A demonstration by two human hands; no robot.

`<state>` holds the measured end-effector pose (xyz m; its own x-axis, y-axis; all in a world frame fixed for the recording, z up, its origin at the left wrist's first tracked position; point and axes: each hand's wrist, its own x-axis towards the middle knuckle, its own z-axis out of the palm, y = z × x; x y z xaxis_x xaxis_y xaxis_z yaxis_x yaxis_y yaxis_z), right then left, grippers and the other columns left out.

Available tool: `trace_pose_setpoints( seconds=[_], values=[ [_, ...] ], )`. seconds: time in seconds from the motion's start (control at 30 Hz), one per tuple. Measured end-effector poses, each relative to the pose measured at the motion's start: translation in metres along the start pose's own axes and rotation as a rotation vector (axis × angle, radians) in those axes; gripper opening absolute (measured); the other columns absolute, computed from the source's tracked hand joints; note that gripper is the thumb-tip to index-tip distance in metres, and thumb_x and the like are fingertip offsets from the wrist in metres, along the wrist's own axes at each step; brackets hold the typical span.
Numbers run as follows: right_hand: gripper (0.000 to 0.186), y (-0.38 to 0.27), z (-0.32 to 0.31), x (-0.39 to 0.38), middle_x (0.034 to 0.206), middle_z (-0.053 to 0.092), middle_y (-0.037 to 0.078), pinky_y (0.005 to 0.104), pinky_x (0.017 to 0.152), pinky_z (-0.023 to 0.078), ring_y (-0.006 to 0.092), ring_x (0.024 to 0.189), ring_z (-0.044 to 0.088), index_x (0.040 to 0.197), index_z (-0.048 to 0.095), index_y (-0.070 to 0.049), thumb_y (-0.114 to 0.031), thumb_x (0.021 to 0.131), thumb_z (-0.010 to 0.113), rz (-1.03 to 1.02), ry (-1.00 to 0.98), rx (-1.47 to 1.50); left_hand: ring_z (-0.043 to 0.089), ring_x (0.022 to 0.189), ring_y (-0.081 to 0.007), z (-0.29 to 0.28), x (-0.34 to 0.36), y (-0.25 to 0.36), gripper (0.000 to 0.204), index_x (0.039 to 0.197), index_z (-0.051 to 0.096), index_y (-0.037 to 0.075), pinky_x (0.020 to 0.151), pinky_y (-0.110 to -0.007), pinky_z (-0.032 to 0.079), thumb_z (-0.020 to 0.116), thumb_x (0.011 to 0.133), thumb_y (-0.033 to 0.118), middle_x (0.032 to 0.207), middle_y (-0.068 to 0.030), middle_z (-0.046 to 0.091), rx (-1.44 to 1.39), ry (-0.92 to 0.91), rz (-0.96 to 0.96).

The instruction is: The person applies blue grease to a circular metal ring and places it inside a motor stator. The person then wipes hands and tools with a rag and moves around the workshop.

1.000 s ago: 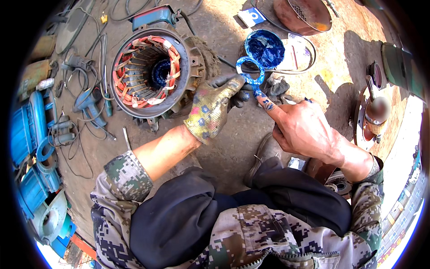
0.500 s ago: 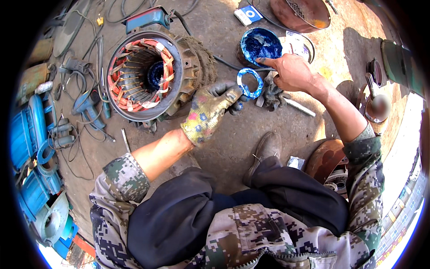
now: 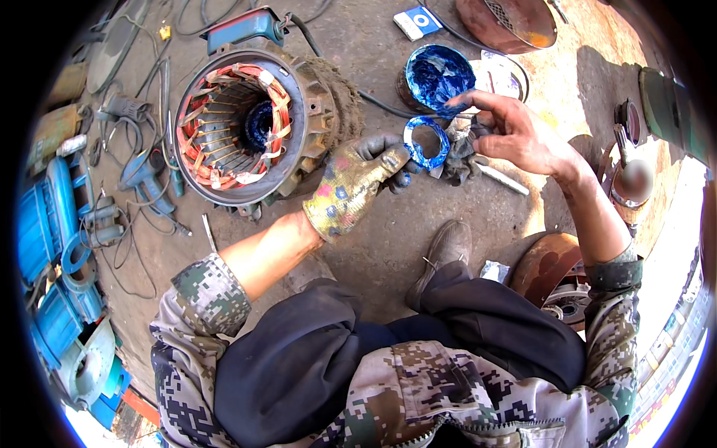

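Note:
My left hand (image 3: 355, 179), in a paint-spotted yellow glove with dark fingers, pinches the edge of a metal ring (image 3: 444, 144) smeared with blue grease. Bare, my right hand (image 3: 523, 134) hovers just right of the ring, its dark-stained index finger stretched toward it and its thumb apart. Behind the fingers stands a round tin (image 3: 404, 91) with blue grease (image 3: 441, 71) inside. To the left, a motor housing (image 3: 317, 112) lies with its opening toward me, showing red-wrapped windings (image 3: 279, 97). Deep in its bore sits a blue-smeared round part (image 3: 258, 123).
A dark crumpled glove or rag (image 3: 461, 166) and a pale rod (image 3: 504, 179) lie beyond the ring. Cables and a blue power tool (image 3: 138, 173) are on the left, near blue motor parts (image 3: 56, 201). A rusty round pan (image 3: 515, 22) stands far right.
My right hand has drawn back from the tin, toward me and to the right. The ring in my left hand has shifted slightly to the right.

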<state>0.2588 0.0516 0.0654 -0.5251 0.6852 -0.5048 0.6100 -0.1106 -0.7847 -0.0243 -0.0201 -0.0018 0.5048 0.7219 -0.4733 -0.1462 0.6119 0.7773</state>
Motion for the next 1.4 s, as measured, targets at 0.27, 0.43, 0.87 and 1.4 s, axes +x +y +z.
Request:
trace_pose_setpoints(
  seconds=[0.27,0.43,0.87,1.4],
  values=[
    [0.074,-0.015,0.023,-0.006,0.091,0.071,0.018,0.0401,0.071,0.053,0.0285,0.069,0.064,0.151,0.058,-0.017,-0.004,0.079,0.065,-0.279,-0.047,-0.321,0.059,0.080,-0.0070,0.006,0.004,-0.004,0.025,0.112,0.069,0.008,0.073,-0.022,0.047,0.064,0.108,0.033,0.093,0.0017,0.069,-0.090,-0.013,-0.008],
    [0.068,-0.022,0.030,-0.004,0.089,0.073,0.019,0.0470,0.075,0.057,0.0391,0.079,0.072,0.146,0.063,-0.018,-0.007,0.079,0.065,-0.366,0.101,-0.675,0.061,0.081,-0.0071,0.005,0.004,-0.002,0.027,0.113,0.070,0.008,0.074,-0.023,0.049,0.065,0.107,0.034,0.093,0.0016,0.069,-0.070,0.004,-0.018],
    [0.067,-0.030,0.047,-0.019,0.081,0.067,0.013,0.0486,0.066,0.054,0.0369,0.073,0.069,0.150,0.056,-0.013,-0.009,0.084,0.066,-0.386,0.096,-0.717,0.067,0.090,-0.0126,0.005,0.001,-0.005,0.032,0.128,0.068,0.007,0.082,-0.031,0.053,0.061,0.108,0.031,0.109,-0.0035,0.074,-0.343,-0.015,-0.042],
    [0.066,-0.015,0.058,-0.039,0.079,0.058,0.005,0.0419,0.056,0.053,0.0257,0.065,0.067,0.151,0.056,-0.027,-0.013,0.088,0.069,-0.392,0.140,-0.923,0.069,0.087,-0.0169,0.006,0.002,-0.005,0.025,0.117,0.070,0.003,0.078,-0.033,0.053,0.060,0.109,0.024,0.101,-0.0072,0.075,-0.486,0.044,-0.066]
  ],
)
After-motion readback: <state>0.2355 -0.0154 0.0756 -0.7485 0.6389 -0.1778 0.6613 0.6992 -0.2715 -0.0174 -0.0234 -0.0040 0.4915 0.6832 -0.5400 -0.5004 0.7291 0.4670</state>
